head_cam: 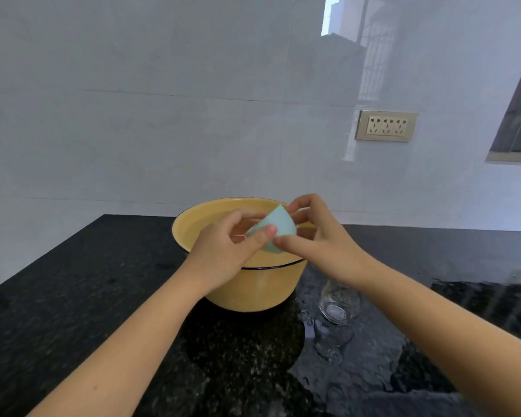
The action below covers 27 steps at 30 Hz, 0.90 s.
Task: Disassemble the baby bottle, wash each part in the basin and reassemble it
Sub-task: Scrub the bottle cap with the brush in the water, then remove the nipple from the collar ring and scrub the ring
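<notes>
Support: black speckled polished stone countertop (73,311), running left to right and meeting a pale tiled wall at 12 o'clock. Item 1: round yellow enamel basin with a dark rim line (253,290), standing on the counter at centre, towards 12 o'clock, with water inside. Item 2: clear transparent bottle body (339,305), standing just beside the basin at its 4 o'clock, upper part hidden. Item 3: spilled water film and droplets (328,350), spread over the counter from 3 to 5 o'clock around the bottle body.
</notes>
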Tool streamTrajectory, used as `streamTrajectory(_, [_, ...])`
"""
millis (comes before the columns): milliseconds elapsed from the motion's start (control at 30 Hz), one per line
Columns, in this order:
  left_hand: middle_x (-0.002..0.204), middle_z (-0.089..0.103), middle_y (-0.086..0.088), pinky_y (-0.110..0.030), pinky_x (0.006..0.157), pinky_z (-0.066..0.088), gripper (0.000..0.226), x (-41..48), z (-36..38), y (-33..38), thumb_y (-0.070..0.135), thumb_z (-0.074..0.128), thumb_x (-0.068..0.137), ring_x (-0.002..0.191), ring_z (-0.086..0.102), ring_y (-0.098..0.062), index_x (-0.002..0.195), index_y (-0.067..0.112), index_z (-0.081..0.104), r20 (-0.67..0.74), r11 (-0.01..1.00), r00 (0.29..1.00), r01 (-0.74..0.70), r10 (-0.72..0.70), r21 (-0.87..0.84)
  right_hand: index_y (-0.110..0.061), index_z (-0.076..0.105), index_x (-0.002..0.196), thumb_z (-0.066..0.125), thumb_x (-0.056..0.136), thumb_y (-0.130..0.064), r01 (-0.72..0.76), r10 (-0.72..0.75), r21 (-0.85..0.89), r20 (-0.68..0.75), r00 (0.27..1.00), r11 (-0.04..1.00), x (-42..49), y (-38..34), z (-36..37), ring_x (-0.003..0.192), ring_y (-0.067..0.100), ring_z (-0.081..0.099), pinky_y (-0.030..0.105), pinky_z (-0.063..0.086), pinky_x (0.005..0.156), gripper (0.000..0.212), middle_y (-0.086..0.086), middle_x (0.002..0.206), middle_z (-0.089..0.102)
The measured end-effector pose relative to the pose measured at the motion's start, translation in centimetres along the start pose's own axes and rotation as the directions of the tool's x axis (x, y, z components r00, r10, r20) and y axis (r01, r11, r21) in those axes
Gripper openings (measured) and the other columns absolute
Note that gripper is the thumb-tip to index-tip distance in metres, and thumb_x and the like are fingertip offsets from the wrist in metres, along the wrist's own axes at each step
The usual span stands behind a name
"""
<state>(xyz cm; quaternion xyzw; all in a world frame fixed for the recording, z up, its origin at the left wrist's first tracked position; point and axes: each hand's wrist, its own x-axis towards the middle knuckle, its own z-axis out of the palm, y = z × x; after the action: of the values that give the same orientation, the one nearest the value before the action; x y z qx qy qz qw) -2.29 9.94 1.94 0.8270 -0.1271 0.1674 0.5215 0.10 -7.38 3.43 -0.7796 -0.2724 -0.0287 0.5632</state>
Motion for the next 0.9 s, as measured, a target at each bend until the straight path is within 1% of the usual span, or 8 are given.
streamTrajectory(67, [0.106,0.068,0.016,-0.025,0.089,0.051,0.038,-0.7,0.3,0.0,0.062,0.064,0.063,0.099,0.063,0.002,0.097,0.044,0.064,0.005,0.999,1.000,-0.022,0.022,-0.033,-0.031,0.043,0.106,0.075,0.072,-0.018,0.024,-0.025,0.035,0.024,0.999,0.999,-1.1,0.3,-0.3,0.091,0.021,0.066,0.035,0.054,0.080,0.049,0.006,0.108,0.056])
streamTrajectory(133, [0.106,0.067,0.013,-0.031,0.088,0.054,0.040,-1.5,0.6,0.0,0.057,0.069,0.058,0.100,0.064,-0.003,0.096,0.045,0.065,0.001,0.996,0.999,-0.040,0.041,-0.077,-0.036,0.044,0.114,0.076,0.068,-0.024,0.060,-0.058,-0.049,0.056,0.997,0.997,-1.9,0.5,-0.9,0.096,0.012,0.063,0.031,0.053,0.084,0.058,0.001,0.111,0.058])
streamTrajectory(233, [0.109,0.063,0.019,-0.027,0.088,0.052,0.048,-2.8,0.9,0.2,0.046,0.079,0.057,0.104,0.060,-0.001,0.100,0.046,0.059,0.025,0.994,0.997,-0.075,0.077,-0.080,-0.036,0.046,0.126,0.080,0.072,-0.021,0.100,-0.065,-0.208,0.172,0.983,0.973,-2.8,1.0,-2.1,0.112,0.001,0.055,0.023,0.043,0.095,0.066,-0.012,0.120,0.060])
streamTrajectory(333, [0.111,0.060,0.024,-0.021,0.088,0.049,0.052,-4.2,1.0,0.4,0.036,0.082,0.059,0.107,0.057,0.002,0.103,0.046,0.055,0.080,0.993,0.990,-0.109,0.113,-0.051,-0.034,0.047,0.130,0.079,0.073,-0.015,0.100,-0.035,-0.287,0.224,0.974,0.953,-3.6,1.6,-3.3,0.115,-0.003,0.050,0.012,0.036,0.096,0.067,-0.015,0.121,0.059])
streamTrajectory(467, [0.109,0.060,0.026,-0.007,0.085,0.043,0.053,-5.8,1.6,-0.4,0.025,0.084,0.064,0.105,0.055,0.008,0.104,0.042,0.054,0.171,0.996,0.981,-0.088,0.087,-0.001,-0.043,0.054,0.117,0.069,0.072,-0.017,0.060,-0.012,-0.342,0.142,0.990,0.938,-4.3,2.2,-3.8,0.113,-0.002,0.052,0.021,0.039,0.096,0.054,-0.019,0.114,0.062])
streamTrajectory(600, [0.113,0.057,0.021,-0.015,0.091,0.046,0.052,-6.7,2.7,-2.3,0.023,0.082,0.066,0.107,0.054,0.004,0.107,0.038,0.053,0.241,0.997,0.970,-0.050,0.037,0.050,-0.044,0.062,0.102,0.068,0.079,-0.011,0.013,0.025,-0.379,0.094,0.995,0.925,-4.6,2.9,-3.9,0.105,-0.006,0.052,0.021,0.039,0.094,0.041,-0.019,0.110,0.061])
streamTrajectory(733, [0.117,0.055,0.019,-0.024,0.096,0.046,0.051,-7.1,3.8,-4.6,0.031,0.079,0.065,0.110,0.053,0.001,0.107,0.042,0.052,0.283,0.994,0.959,-0.001,-0.031,0.111,-0.042,0.068,0.088,0.067,0.080,-0.015,-0.002,0.028,-0.397,0.058,0.998,0.918,-4.8,3.2,-3.6,0.098,0.001,0.055,0.021,0.043,0.089,0.028,-0.019,0.105,0.063])
streamTrajectory(900, [0.118,0.052,0.023,-0.022,0.095,0.046,0.051,-7.5,4.7,-6.1,0.037,0.080,0.064,0.112,0.052,-0.001,0.103,0.048,0.050,0.253,0.990,0.965,0.042,-0.075,0.134,-0.039,0.070,0.082,0.066,0.081,-0.014,-0.018,0.029,-0.376,0.024,0.999,0.926,-4.6,2.9,-3.3,0.091,-0.004,0.057,0.022,0.046,0.085,0.026,-0.018,0.098,0.066])
